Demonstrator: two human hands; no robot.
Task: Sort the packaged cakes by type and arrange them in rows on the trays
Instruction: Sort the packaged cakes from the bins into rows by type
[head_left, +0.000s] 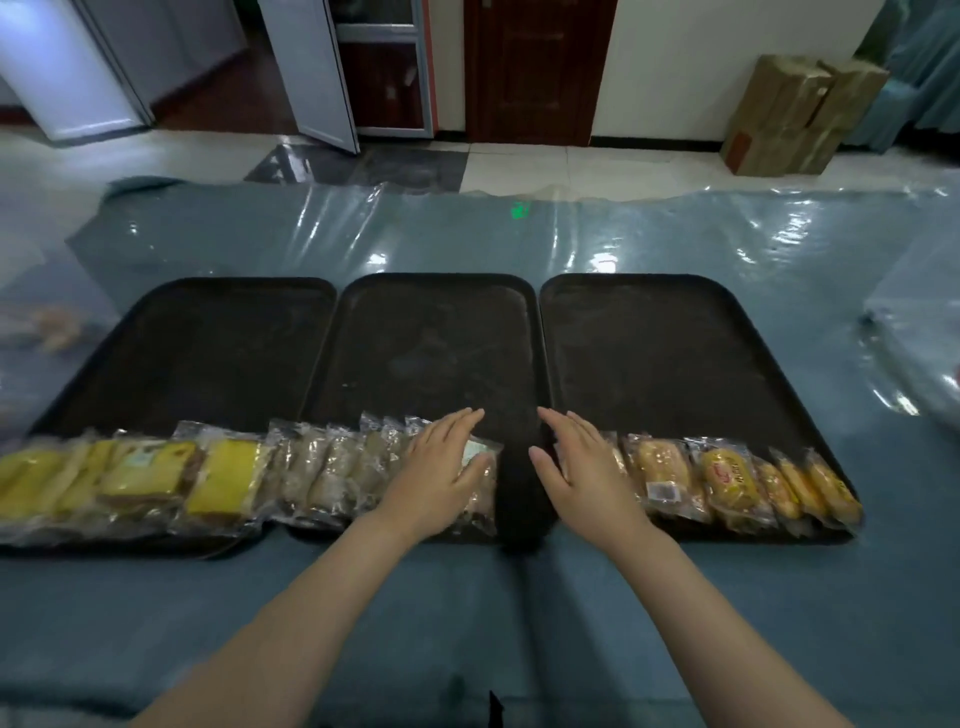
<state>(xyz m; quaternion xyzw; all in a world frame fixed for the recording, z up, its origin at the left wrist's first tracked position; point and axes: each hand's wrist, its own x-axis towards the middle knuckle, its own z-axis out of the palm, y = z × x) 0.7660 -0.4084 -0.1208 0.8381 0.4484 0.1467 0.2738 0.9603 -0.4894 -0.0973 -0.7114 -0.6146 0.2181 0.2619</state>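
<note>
Three black trays lie side by side: the left tray (208, 338), the middle tray (436, 332) and the right tray (660, 338). Along their near edges runs one row of packaged cakes: yellow sponge cakes (223, 480) on the left tray, pale cakes in clear wrap (327, 473) on the middle tray, golden-brown cakes (727, 480) on the right tray. My left hand (441, 467) lies flat, fingers apart, on the last pale cake. My right hand (582, 467) rests flat on the first golden-brown cake. Between the hands a strip of bare tray shows.
The trays sit on a blue surface under clear plastic sheeting (467, 228). More packaged goods lie blurred at the far left (52, 327). Cardboard boxes (800, 114) stand on the floor at the back right, beside a brown door (535, 67).
</note>
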